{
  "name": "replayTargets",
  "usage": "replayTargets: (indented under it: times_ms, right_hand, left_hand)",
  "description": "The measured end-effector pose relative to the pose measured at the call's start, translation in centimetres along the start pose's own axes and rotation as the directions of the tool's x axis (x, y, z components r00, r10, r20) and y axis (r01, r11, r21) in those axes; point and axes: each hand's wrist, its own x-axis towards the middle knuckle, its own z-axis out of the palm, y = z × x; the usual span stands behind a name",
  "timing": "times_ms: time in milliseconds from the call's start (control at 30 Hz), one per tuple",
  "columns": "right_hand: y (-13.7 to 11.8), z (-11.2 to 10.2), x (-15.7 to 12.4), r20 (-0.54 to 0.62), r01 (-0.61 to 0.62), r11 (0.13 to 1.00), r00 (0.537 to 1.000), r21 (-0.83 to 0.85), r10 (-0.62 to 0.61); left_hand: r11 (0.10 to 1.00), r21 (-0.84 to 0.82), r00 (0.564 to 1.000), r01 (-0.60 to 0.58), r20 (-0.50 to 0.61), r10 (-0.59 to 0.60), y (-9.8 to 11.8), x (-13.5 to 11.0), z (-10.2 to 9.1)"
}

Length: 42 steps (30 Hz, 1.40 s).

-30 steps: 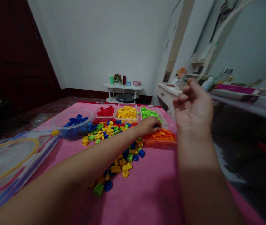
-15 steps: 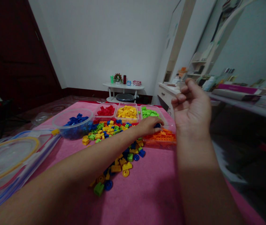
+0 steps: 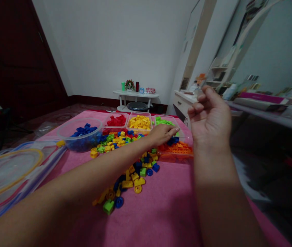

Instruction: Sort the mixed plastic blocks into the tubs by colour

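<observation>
My left hand (image 3: 162, 134) is reaching across the table, over the near edge of the green-brick box (image 3: 170, 120) and the orange-brick box (image 3: 178, 150). Its fingers are stretched out, with the thumb hidden. Dark blue bricks (image 3: 173, 140) show just beneath them, apparently not gripped. My right hand (image 3: 210, 116) is raised at the right, palm turned inward and fingers loosely bent, with nothing visible in it. Below my left forearm spreads a loose pile of mixed toy bricks (image 3: 135, 176) in yellow, blue and green, with some small wheels.
A round tub (image 3: 80, 145) of blue bricks stands left, beside boxes of red bricks (image 3: 116, 120) and yellow bricks (image 3: 139, 122). Stacked clear lids (image 3: 9, 171) lie at the left edge. The table has a pink cover (image 3: 161, 202). A cluttered dresser (image 3: 259, 103) is at the right.
My left hand has lifted slightly and its fingers have straightened, leaving the dark blue bricks lower beneath them. My right hand has barely moved.
</observation>
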Motion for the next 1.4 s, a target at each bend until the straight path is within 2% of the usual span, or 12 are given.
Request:
replayTargets:
  times_ms: [333, 567, 733, 833, 933, 1000, 1067, 1200, 1300, 1400]
  right_hand:
    - [0.2, 0.0, -0.1, 0.006, 0.016, 1.0, 1.0, -0.025, -0.016]
    - [0.0, -0.4, 0.3, 0.004, 0.034, 0.999, 0.999, -0.039, -0.034]
    - [-0.8, -1.7, 1.3, 0.078, 0.155, 0.973, 0.987, -0.171, -0.143]
    - [-1.0, -1.9, 1.4, 0.087, 0.17, 0.964, 0.984, -0.203, -0.155]
    - [-0.5, -1.5, 1.0, 0.109, 0.175, 0.96, 0.982, -0.221, -0.154]
    - [0.0, -1.0, 0.6, 0.154, 0.204, 0.945, 0.974, -0.255, -0.169]
    - [0.6, -0.4, 0.0, 0.217, 0.264, 0.914, 0.955, -0.307, -0.203]
    - [2.0, 0.9, -1.7, 0.353, 0.387, 0.82, 0.903, -0.421, -0.245]
    - [3.6, 1.9, -3.7, 0.454, 0.413, 0.772, 0.872, -0.483, -0.183]
    - [5.8, 2.8, -5.8, 0.558, 0.41, 0.725, 0.829, -0.554, -0.043]
  left_hand:
    - [0.988, 0.062, 0.989, -0.143, 0.037, 0.141, -1.2, -1.4, -0.9]
    - [0.974, 0.087, 0.977, -0.207, 0.071, 0.201, -0.1, -4.4, -2.0]
    - [0.99, 0.046, 0.991, -0.131, -0.021, 0.132, -0.3, -9.2, -3.8]
    - [1.0, -0.004, 0.999, 0.004, -0.046, -0.005, -0.9, -12.8, -5.4]
    - [0.987, -0.016, 0.982, 0.158, -0.104, -0.159, -2.0, -16.1, -7.0]
    - [0.971, 0.077, 0.969, 0.225, -0.118, -0.216, -3.0, -17.9, -7.8]
    - [0.941, 0.241, 0.971, 0.238, -0.054, -0.231, -4.2, -19.3, -8.1]
    - [0.832, 0.544, 0.988, 0.108, 0.036, -0.152, -5.9, -20.7, -7.6]
    - [0.771, 0.633, 0.992, 0.074, 0.032, -0.121, -6.2, -21.0, -7.1]
    - [0.753, 0.652, 0.993, 0.091, -0.004, -0.117, -6.1, -21.1, -6.8]
